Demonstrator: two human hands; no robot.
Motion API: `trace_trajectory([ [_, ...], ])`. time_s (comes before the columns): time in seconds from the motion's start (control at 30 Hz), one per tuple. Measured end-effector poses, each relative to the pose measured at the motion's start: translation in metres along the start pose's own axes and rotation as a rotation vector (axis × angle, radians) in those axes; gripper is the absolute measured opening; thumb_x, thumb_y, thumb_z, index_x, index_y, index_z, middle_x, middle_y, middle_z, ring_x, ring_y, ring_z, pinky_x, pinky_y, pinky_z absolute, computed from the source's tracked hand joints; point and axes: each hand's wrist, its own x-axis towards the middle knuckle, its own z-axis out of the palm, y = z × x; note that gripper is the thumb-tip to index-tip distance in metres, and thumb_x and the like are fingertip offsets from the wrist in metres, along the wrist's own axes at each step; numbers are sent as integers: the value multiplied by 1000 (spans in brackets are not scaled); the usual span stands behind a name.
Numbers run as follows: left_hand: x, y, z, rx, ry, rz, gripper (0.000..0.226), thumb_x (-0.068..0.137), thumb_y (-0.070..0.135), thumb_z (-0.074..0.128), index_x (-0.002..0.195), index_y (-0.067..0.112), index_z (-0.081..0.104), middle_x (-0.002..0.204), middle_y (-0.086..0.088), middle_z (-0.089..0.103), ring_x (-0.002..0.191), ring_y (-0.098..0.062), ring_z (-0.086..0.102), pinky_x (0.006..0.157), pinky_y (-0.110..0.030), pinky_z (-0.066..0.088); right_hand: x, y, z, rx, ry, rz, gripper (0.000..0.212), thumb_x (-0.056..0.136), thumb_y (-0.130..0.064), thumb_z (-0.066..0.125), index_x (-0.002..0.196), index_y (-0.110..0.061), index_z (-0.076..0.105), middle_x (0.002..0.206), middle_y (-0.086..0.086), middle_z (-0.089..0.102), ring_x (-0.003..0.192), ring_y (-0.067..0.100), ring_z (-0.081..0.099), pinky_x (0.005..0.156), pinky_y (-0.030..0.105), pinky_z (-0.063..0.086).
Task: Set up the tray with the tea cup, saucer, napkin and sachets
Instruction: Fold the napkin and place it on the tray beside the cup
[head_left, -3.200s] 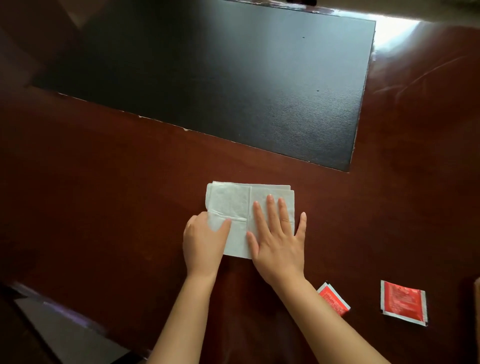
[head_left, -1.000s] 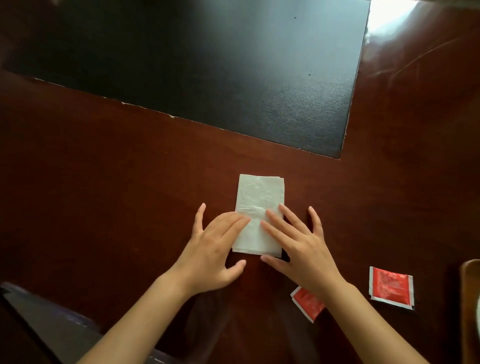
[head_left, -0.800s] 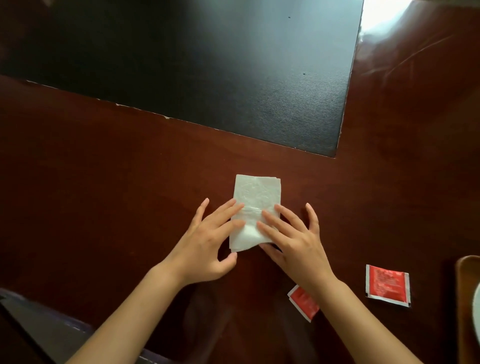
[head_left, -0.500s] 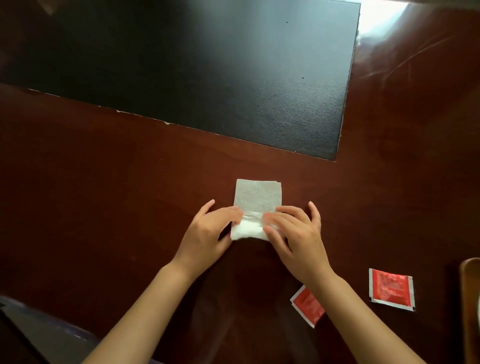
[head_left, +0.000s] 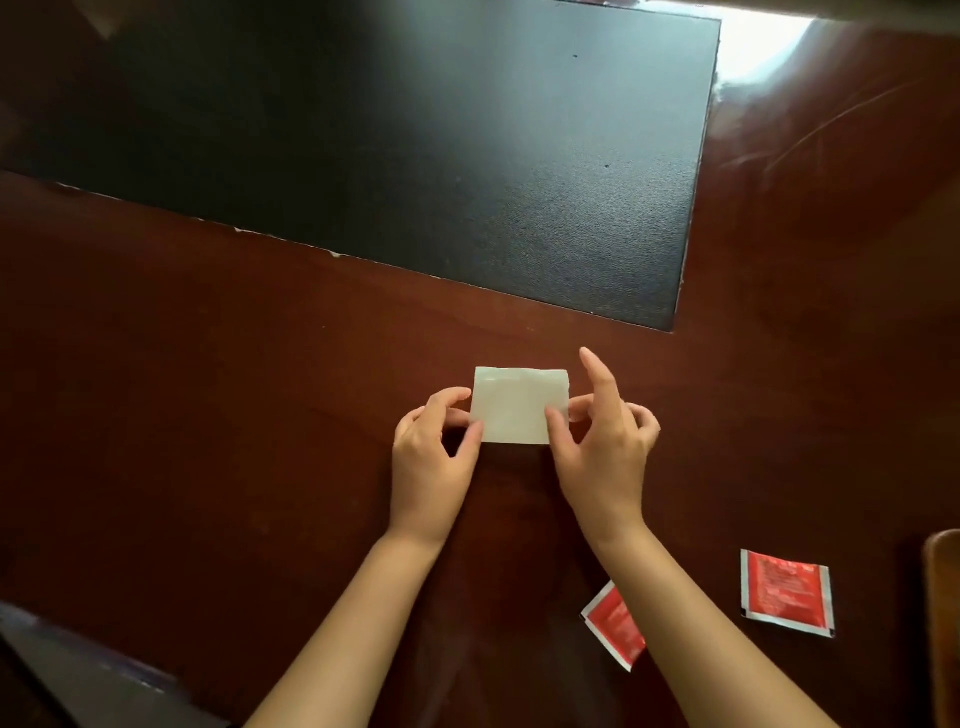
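A white paper napkin (head_left: 517, 405), folded into a small rectangle, lies on the dark red wooden table (head_left: 208, 389). My left hand (head_left: 434, 457) pinches its left edge between thumb and fingers. My right hand (head_left: 602, 447) pinches its right edge, index finger raised. Two red sachets lie near me on the right: one sachet (head_left: 787, 592) in full view, the other sachet (head_left: 615, 626) partly hidden under my right forearm. A brown wooden tray edge (head_left: 943, 623) shows at the far right border. No cup or saucer is in view.
A large black mat (head_left: 415, 145) is set into the table beyond the napkin. A bright glare (head_left: 758, 41) falls on the far right corner. A dark grey surface (head_left: 78, 675) lies below the table's near left edge.
The napkin went from a wide sheet to a narrow strip, and its near half has now been folded over into a small rectangle. Both hands shifted from pressing flat to pinching its sides.
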Motion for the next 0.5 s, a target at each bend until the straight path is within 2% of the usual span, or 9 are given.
trace_trajectory([
  [0.07, -1, 0, 3, 39, 12, 12, 37, 78, 6, 71, 112, 12, 58, 88, 3, 66, 81, -10, 59, 90, -53, 47, 6, 0, 3, -67, 3, -17, 54, 79, -13, 68, 129, -15, 47, 72, -3, 62, 67, 16, 58, 87, 37, 28],
  [0.13, 1, -3, 7, 163, 28, 38, 45, 79, 10, 70, 120, 11, 52, 116, -8, 62, 109, -21, 57, 100, -56, 40, 10, 3, 5, -149, 1, -44, 50, 78, -16, 69, 125, -15, 52, 71, -3, 62, 66, 18, 57, 83, 38, 31],
  [0.2, 2, -6, 11, 322, 16, 64, 56, 84, 16, 61, 135, 12, 38, 147, -16, 35, 138, -27, 29, 108, -56, 21, 11, 6, 6, -194, -14, -65, 46, 77, -16, 70, 121, -14, 55, 73, -1, 62, 70, 21, 57, 82, 41, 35],
  [0.23, 3, -5, 13, 383, -15, 97, 59, 88, 20, 53, 142, 14, 28, 154, -15, 20, 143, -26, 14, 109, -55, 14, 11, 7, 7, -220, -20, -84, 46, 76, -16, 70, 120, -14, 55, 78, 1, 63, 75, 23, 58, 82, 42, 37],
  [0.27, 3, -5, 15, 438, -69, 149, 61, 91, 22, 44, 146, 17, 18, 156, -12, 9, 144, -23, 5, 110, -54, 8, 10, 9, 8, -254, -20, -120, 47, 77, -16, 69, 121, -14, 55, 85, 3, 64, 81, 24, 59, 82, 43, 39],
  [0.33, 2, -4, 20, 520, -226, 239, 58, 94, 27, 28, 147, 23, 5, 156, -4, 0, 144, -18, -3, 112, -54, 1, 8, 12, 9, -327, -26, -253, 48, 81, -14, 63, 128, -12, 50, 111, 6, 65, 104, 26, 59, 89, 43, 36],
  [0.4, 3, -5, 25, 574, -359, 222, 54, 95, 33, 15, 147, 26, 2, 157, 1, -2, 143, -13, -8, 112, -56, -2, 3, 15, 8, -391, -128, -388, 47, 90, -13, 47, 136, -10, 39, 138, 7, 50, 132, 26, 40, 106, 45, 24],
  [0.5, 6, -9, 28, 642, -416, 146, 56, 92, 40, 5, 144, 25, -9, 154, 6, -13, 139, -10, -18, 110, -57, -9, -1, 18, 7, -420, -359, -373, 50, 95, -29, 22, 143, -14, 24, 152, 3, 25, 141, 21, 12, 113, 47, -1],
])
